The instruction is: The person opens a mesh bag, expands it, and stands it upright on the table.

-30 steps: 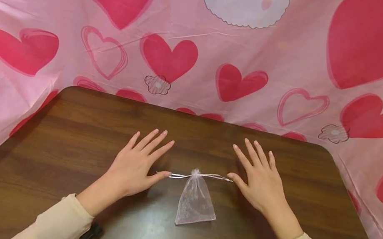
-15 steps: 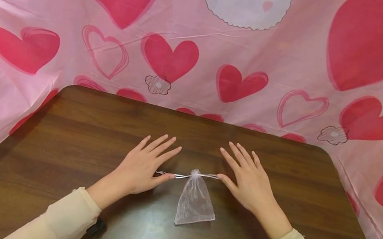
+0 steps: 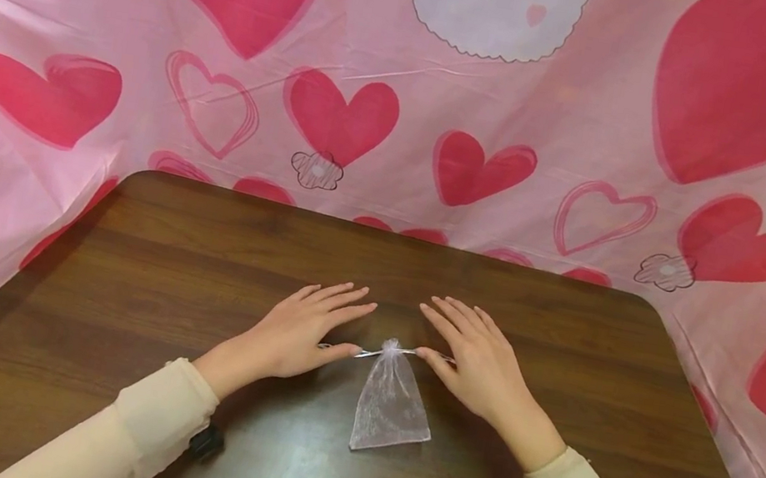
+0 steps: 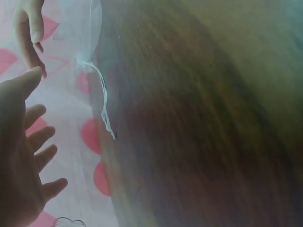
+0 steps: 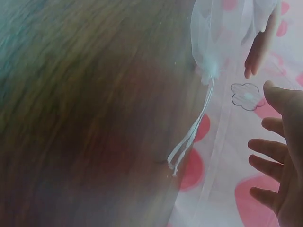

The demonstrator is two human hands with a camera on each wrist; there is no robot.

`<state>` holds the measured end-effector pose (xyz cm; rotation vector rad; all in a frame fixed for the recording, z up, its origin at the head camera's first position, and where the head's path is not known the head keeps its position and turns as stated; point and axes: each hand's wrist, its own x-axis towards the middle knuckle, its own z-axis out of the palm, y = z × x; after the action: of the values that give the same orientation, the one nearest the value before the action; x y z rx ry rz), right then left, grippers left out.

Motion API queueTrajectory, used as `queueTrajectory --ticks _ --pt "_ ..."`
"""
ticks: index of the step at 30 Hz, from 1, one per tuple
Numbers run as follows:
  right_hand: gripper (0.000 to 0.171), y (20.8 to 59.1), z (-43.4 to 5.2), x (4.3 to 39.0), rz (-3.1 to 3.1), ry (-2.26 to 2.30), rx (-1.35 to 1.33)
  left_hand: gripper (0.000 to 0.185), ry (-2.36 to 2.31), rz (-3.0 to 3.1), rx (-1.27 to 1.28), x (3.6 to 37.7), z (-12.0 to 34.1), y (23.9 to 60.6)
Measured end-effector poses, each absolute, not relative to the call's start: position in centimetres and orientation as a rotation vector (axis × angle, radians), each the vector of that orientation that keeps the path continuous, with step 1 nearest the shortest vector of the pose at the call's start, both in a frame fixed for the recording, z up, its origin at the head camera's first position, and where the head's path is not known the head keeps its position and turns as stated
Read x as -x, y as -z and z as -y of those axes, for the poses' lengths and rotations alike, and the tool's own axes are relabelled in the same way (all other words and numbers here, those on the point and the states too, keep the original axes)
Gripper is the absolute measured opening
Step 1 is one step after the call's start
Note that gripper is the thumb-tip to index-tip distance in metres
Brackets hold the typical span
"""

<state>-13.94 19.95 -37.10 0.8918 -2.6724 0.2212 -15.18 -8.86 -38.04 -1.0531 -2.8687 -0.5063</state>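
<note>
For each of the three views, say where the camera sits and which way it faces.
Head: worn high, faces forward and down at the table; shows left hand, right hand, both sleeves.
Left wrist: low by the left hand, faces along the tabletop; shows its fingers.
Right wrist: low by the right hand, likewise.
All share the sheer drawstring pouch and its strings.
</note>
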Motion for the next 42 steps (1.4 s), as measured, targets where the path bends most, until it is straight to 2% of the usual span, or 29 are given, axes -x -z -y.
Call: queueTrajectory --ticks 22,35,42 --pt "0.038 38.0 -18.0 14.7 2.782 -0.52 -0.828 0.055 0.61 2.903 1.046 16.9 6.0 38.7" --pt "0.033 38.7 -16.9 14.7 2.945 -0.497 -0.778 0.045 0.512 2.979 0.989 16.5 4.1 39.6" --pt "0.023 39.0 -16.8 14.6 2.953 -0.5 -0.765 0.041 0.51 2.973 1.006 16.4 3.7 39.8"
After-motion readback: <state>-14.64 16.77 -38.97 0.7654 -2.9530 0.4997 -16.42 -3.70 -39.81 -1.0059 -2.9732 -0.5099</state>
